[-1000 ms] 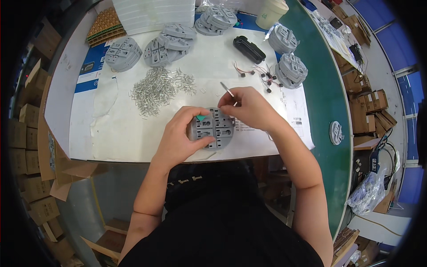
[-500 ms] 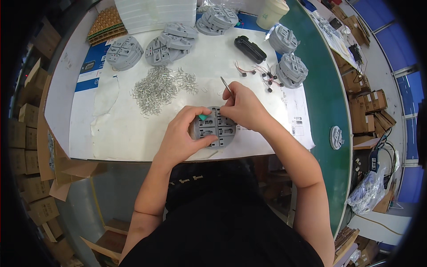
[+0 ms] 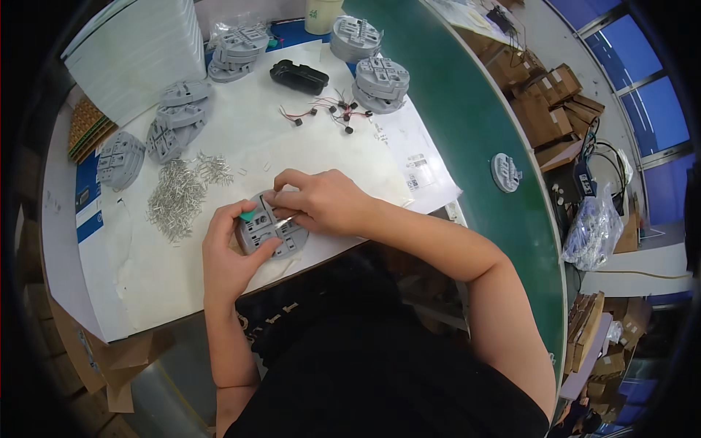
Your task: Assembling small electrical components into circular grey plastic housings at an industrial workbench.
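Note:
A round grey plastic housing point(image 3: 255, 232) with slots and compartments lies on the paper-covered table near its front edge. My left hand point(image 3: 228, 252) grips the housing, fingers at its far left side and thumb on its near part. A small green piece point(image 3: 249, 216) shows by the left index fingertip; whether it is held or worn cannot be made out. My right hand point(image 3: 325, 203) is closed over the far right part of the housing. A thin metal tool point(image 3: 284, 222) glints under its fingers, mostly hidden.
Bent metal pins point(image 3: 175, 201) are heaped left of the hands. Stacked grey housings point(image 3: 179, 120) stand behind, with more point(image 3: 381, 84) at the far right. Small black parts with red wires point(image 3: 345, 115) lie near a black case point(image 3: 299, 77). One housing point(image 3: 505, 173) sits on the green surface.
The view has swung, shifting the table leftward. My right hand has turned down onto the housing; its metal tool, which pointed up and away, is now mostly hidden. My left hand keeps its grip.

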Demonstrator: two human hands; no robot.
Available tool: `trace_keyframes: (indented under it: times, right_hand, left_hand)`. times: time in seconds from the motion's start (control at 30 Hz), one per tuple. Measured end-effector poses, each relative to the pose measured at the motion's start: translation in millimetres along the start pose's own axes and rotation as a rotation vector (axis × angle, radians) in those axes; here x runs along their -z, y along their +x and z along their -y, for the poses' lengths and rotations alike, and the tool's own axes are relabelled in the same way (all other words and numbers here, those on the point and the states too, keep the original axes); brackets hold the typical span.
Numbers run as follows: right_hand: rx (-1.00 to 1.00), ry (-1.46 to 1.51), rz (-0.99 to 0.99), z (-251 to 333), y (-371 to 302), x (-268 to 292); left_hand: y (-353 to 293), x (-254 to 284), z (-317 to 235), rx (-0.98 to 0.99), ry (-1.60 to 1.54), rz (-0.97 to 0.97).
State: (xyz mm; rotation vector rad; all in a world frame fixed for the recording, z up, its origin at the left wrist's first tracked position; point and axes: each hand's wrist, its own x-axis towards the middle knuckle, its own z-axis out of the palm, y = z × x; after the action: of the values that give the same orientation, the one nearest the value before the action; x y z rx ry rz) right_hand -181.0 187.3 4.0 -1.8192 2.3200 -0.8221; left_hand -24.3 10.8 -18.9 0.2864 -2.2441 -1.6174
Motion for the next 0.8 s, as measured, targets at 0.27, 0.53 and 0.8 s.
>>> trace_keyframes:
  times: [0.27,0.53,0.8]
  right_hand:
    - [-0.065,0.008,-0.065,4,-15,8]
    - [0.019,-0.094,-0.012,5,-25,7]
    - [0.025,-0.090,-0.051,8,-25,5]
  left_hand:
    - [3,4,-8,-0.092,0.102,-0.025]
    - [18,7,-29,-0.125,0.256,-0.050]
    - [45,0,-47,-0.040,0.416,0.183]
